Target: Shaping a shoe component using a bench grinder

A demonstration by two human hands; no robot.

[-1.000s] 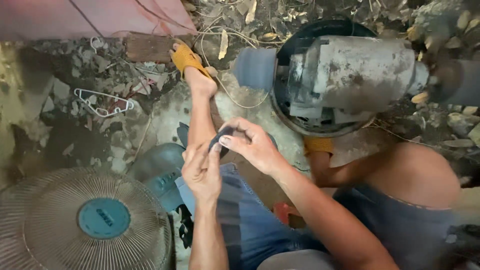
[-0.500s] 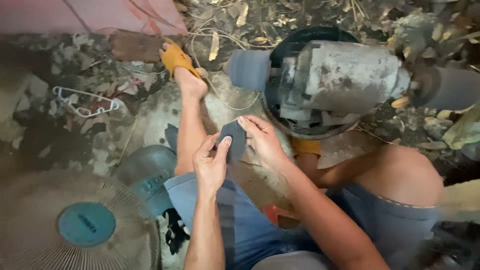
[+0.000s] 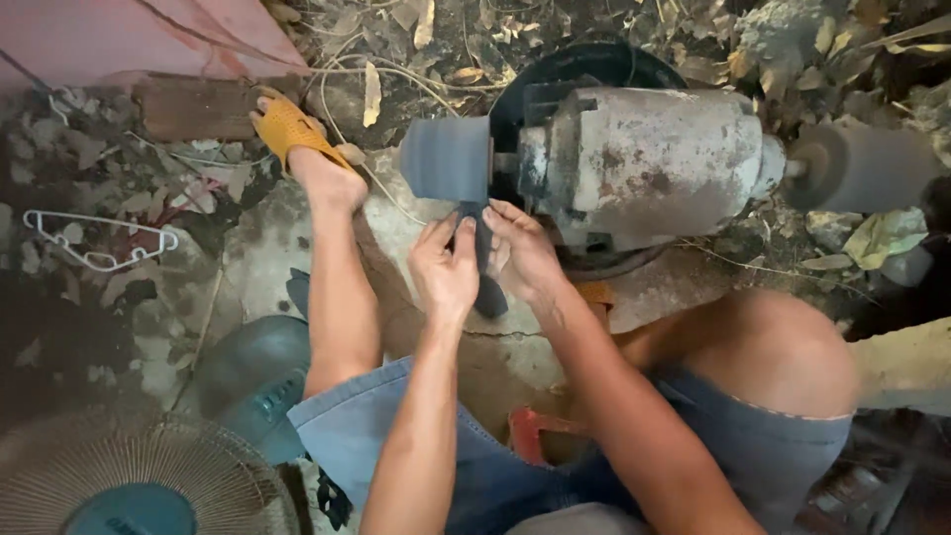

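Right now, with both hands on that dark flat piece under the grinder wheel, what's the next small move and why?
Probably ease the dark piece up a touch toward the grey wheel. The left hand and right hand pinch it from both sides, its top edge sitting just beneath the wheel; whether they touch is unclear.

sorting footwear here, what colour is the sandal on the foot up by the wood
Mustard yellow, a woven-looking sandal; the head view shows it best.

A dark flat piece (image 3: 482,260) is held upright between the left hand (image 3: 446,269) and the right hand (image 3: 522,254), its top edge set against the grey wheel (image 3: 446,159) of a dusty bench grinder (image 3: 649,163); a fan grille (image 3: 129,476) is seen lower left
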